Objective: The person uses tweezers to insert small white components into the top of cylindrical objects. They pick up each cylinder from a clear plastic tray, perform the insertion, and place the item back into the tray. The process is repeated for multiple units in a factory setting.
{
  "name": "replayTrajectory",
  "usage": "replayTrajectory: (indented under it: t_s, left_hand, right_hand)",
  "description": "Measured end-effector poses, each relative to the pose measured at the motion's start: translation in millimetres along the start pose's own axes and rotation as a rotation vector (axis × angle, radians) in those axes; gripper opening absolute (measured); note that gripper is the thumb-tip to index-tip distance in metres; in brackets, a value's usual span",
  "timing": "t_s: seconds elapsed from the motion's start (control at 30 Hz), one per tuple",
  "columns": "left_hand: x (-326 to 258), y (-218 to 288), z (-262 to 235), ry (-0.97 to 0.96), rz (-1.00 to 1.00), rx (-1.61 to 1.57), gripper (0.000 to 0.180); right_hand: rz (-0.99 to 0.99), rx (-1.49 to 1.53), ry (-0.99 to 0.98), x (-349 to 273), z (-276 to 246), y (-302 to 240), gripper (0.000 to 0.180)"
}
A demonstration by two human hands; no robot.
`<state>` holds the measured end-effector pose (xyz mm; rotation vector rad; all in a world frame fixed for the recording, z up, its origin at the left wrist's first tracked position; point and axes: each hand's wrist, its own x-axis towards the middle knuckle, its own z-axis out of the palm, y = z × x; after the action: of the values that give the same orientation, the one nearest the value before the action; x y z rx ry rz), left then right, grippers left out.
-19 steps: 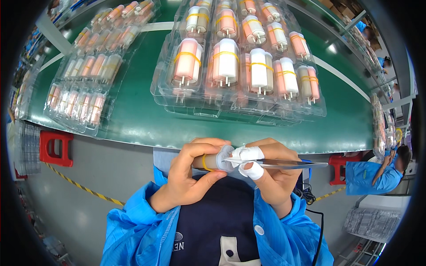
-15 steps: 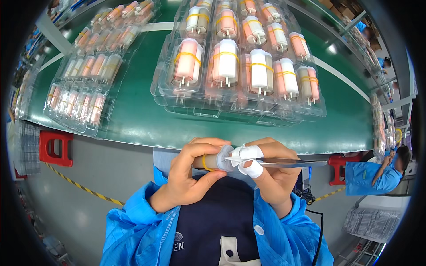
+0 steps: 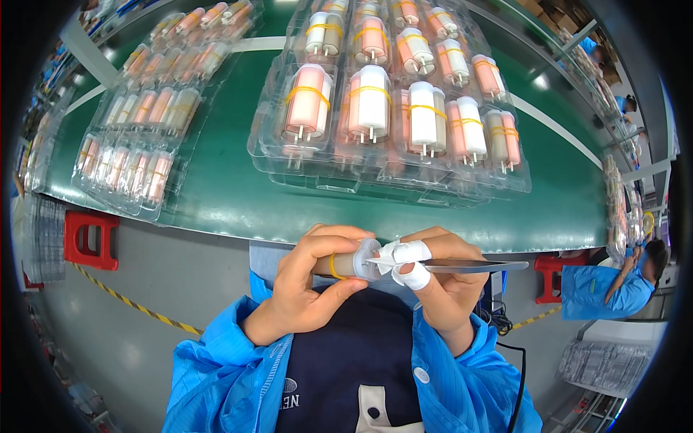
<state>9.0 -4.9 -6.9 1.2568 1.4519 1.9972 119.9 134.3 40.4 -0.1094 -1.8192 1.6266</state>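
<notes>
In front of my chest, my left hand (image 3: pixel 294 292) is closed around a greyish cylinder bundle (image 3: pixel 341 265) with a yellow rubber band. The bundle lies on its side, and its round, translucent end (image 3: pixel 368 258) faces right. White tape wraps the thumb and a finger of my right hand (image 3: pixel 449 290), which pinches a pair of metal tweezers (image 3: pixel 494 266). Their pointed tips are at the translucent end; whether they touch it or grip something small, I cannot tell. The tweezers' rear end sticks out to the right, past the hand.
Beyond my hands, stacked clear plastic trays (image 3: pixel 339 173) hold banded pink, white and grey cylinders on a green table (image 3: pixel 209 206). More filled trays (image 3: pixel 119 189) lie left. Red stools (image 3: pixel 92 242) stand on either side. A person in blue (image 3: pixel 613 285) sits at right.
My right hand's taped fingers have shifted slightly to the right, showing more of the tweezers' tips. My left hand and the cylinder bundle stay nearly still.
</notes>
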Motion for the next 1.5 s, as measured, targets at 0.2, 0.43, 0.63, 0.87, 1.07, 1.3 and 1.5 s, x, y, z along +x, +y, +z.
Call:
replayTrajectory:
  t_s: [0.2,0.43,0.63,0.87,1.07,1.3,1.5]
  left_hand:
    - [-0.2,-1.4,0.7,0.008,0.006,0.022,0.042]
    - [4.4,-1.0,-4.9,-0.075,0.133,0.254,0.044]
    - [10.1,-1.4,-6.0,-0.200,0.261,0.394,0.045]
    - [5.7,3.3,-1.9,-0.033,-0.044,-0.128,0.042]
    - [4.8,4.2,-3.3,-0.032,-0.092,-0.204,0.045]
    - [4.2,8.4,-5.8,-0.055,-0.168,-0.167,0.050]
    - [5.0,4.3,-4.6,-0.072,-0.037,-0.103,0.048]
  right_hand:
    - [0.009,-0.028,-0.013,0.8,0.0,0.4,0.014]
    - [0.107,-0.162,-0.191,12.8,-8.5,-12.2,0.009]
    - [0.176,-0.280,-0.303,19.1,-13.1,-18.5,0.010]
    - [0.164,0.227,0.031,4.4,-6.4,-3.6,0.016]
    - [0.026,-0.017,-0.069,7.3,-6.7,-4.8,0.018]
    - [0.084,0.021,0.045,3.2,-3.1,-4.6,0.018]
    - [0.042,-0.020,0.009,2.6,-3.3,-3.5,0.018]
